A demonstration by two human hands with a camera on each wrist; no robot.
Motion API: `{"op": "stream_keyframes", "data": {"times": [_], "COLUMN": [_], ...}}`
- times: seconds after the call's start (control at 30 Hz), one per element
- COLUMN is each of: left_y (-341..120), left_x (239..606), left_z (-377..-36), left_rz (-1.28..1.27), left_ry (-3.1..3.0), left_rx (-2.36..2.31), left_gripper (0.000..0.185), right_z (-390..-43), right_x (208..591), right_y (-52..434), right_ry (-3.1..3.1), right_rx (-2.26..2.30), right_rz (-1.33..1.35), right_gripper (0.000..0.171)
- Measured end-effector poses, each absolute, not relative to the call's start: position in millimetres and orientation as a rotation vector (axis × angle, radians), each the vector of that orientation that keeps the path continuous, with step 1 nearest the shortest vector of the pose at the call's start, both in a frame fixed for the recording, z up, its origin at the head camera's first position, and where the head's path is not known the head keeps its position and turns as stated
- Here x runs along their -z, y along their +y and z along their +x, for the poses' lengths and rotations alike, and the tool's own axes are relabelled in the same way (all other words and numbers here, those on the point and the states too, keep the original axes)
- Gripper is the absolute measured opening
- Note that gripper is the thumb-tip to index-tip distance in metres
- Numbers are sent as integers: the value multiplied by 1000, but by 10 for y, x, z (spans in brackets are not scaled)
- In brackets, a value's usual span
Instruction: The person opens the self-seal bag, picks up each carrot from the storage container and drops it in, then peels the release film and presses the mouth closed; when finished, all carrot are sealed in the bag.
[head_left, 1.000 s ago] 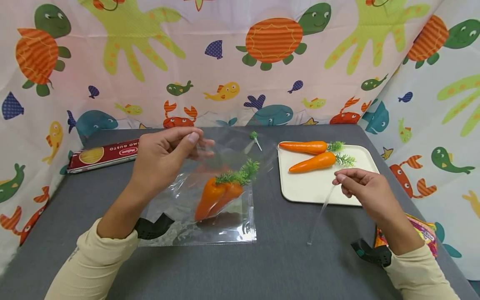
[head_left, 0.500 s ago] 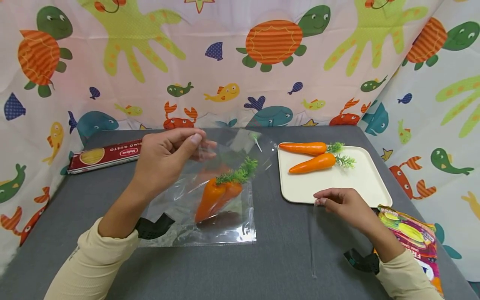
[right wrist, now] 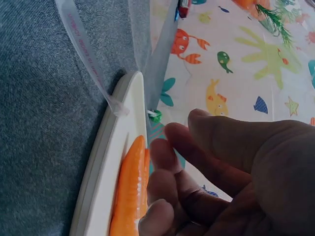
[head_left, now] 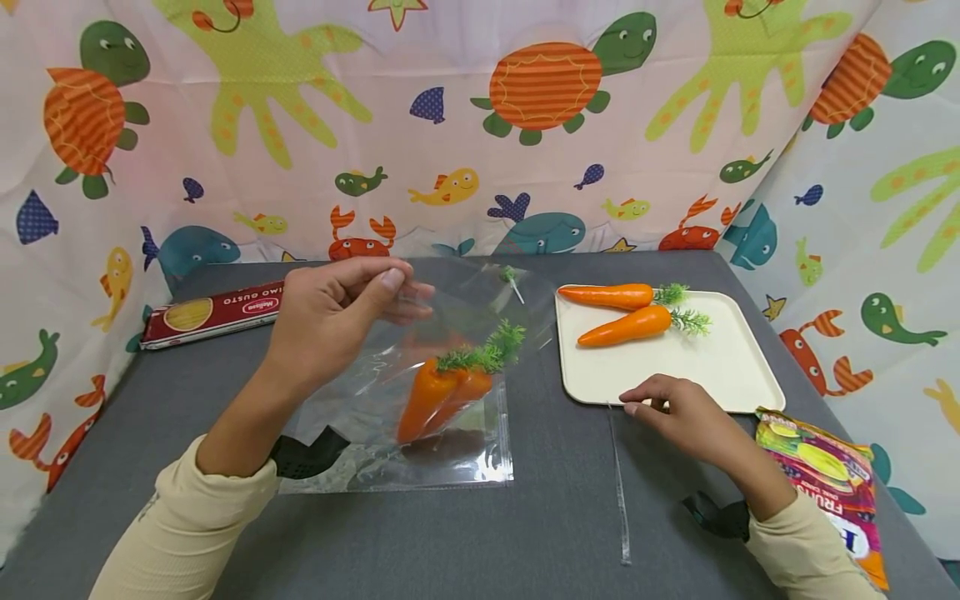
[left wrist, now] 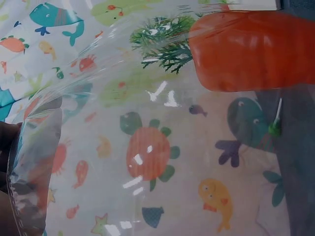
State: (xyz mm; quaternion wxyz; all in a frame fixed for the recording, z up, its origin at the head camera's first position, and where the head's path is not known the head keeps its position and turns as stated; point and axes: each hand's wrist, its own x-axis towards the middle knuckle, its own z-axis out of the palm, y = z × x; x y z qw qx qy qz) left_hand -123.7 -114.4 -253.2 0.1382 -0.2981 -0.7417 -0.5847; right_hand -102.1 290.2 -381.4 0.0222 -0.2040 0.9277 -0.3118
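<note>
The left hand [head_left: 318, 321] pinches the clear bag [head_left: 476, 458] near its top — presumably to raise the film — with an orange carrot [head_left: 435, 404] inside, right and below. Just left of the right hand [head_left: 678, 412], loosely bent and holding nothing, a clear strip [head_left: 618, 492] meets the rim of the tray [head_left: 697, 367]; two carrots [head_left: 626, 326] lie beyond.

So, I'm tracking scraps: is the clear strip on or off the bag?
Off: in the head view, the strip lies apart from the bag, one end at the near rim of the tray.
</note>
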Motion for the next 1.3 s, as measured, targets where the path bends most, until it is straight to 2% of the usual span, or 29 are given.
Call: {"op": "stream_keyframes", "data": {"times": [0.3, 0.5, 0.83, 1.1, 1.3], "left_y": [-1146, -1148, -1150, -1160, -1168], "left_x": [2526, 2525, 2538, 2544, 2540], "left_z": [-1237, -1240, -1215, -1230, -1229], "left_rz": [-865, -895, -918, -935, -943], "left_ry": [-2144, -2120, -2118, -2092, -2077], "left_rx": [1696, 1700, 1697, 1698, 1713], "left_gripper": [17, 17, 17, 18, 18], "right_z": [-1079, -1168, -1343, -1385, -1451], "right_x": [3779, 3693, 3572, 3523, 3522], "right_y": [2812, 2611, 2194, 2019, 1930], "right_ry": [2968, 3001, 2482, 2237, 2124], "right_rx": [958, 1187, 1748, 1960, 2002], "right_rz": [-495, -565, -658, -661, -594], "right_gripper": [17, 18, 43, 39, 43]}}
